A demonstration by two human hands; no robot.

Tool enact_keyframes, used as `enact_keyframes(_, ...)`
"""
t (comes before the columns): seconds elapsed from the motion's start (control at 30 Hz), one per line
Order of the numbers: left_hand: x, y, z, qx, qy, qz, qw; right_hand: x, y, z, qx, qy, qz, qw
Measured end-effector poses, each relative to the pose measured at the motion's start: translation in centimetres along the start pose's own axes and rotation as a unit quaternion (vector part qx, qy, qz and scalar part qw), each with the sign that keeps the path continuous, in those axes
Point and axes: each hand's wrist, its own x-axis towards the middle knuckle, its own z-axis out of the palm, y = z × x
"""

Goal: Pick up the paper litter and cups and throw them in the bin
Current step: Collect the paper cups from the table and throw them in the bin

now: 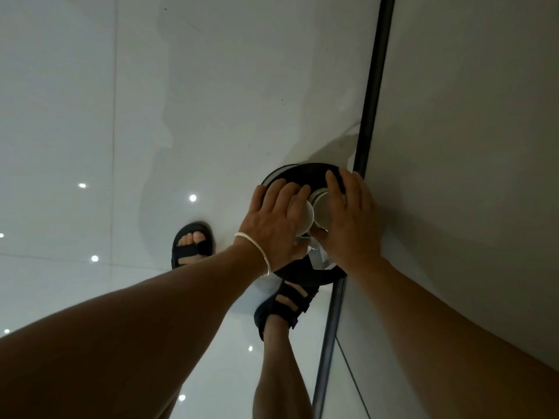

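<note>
The left hand (278, 219), a thin bracelet (256, 247) at its wrist, has its fingers curled over a white cup (308, 216) and grips it from above. The right hand (352, 220) lies just beside it. Its fingers reach over a second cup (322, 207) and its thumb is tucked against the cup's side, which looks like a hold, though the palm hides most of the contact. Below the two hands hangs a pale scrap (320, 256) that appears to be crumpled paper. Whether either hand pinches it cannot be told.

All of this sits directly over the mouth of the bin (289, 173), whose black liner shows as a ring around the hands. The cups are probably light, thin-walled and easy to crush, so a loose hold at the rim or sides is enough. The paper would be soft and likely to drift, so letting go low in the opening seems safest.

The bin stands on the glossy tiled floor (121, 116), close against the wall (469, 131) and its dark skirting strip (375, 86). There is little room on the right and open floor on the left. One sandalled foot (287, 303) is right at the bin's near edge, and the other foot (192, 246) is to the bin's left.
</note>
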Motion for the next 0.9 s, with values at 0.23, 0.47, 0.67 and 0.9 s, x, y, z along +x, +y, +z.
enact_keyframes(0.23, -1.6, -1.5, 1.5, 0.103, -0.069, -0.007, 0.992, 0.0, 0.2, 0.9, -0.065, -0.051, -0.001, 0.997)
enact_keyframes(0.47, -2.8, -1.7, -1.0, 0.072, -0.095, -0.011, 0.993, -0.8, 0.2, -1.4, -0.051, -0.085, 0.014, 0.995)
enact_keyframes(0.67, -6.3, -1.5, -9.8, 0.020, -0.070, -0.055, 0.996, -3.1, -2.8, -9.1, -0.053, -0.100, 0.013, 0.994)
enact_keyframes(0.9, -11.2, -2.9, -24.6, 0.019, -0.010, -0.104, 0.994, -5.4, -11.0, -21.7, -0.024, -0.074, -0.031, 0.996)
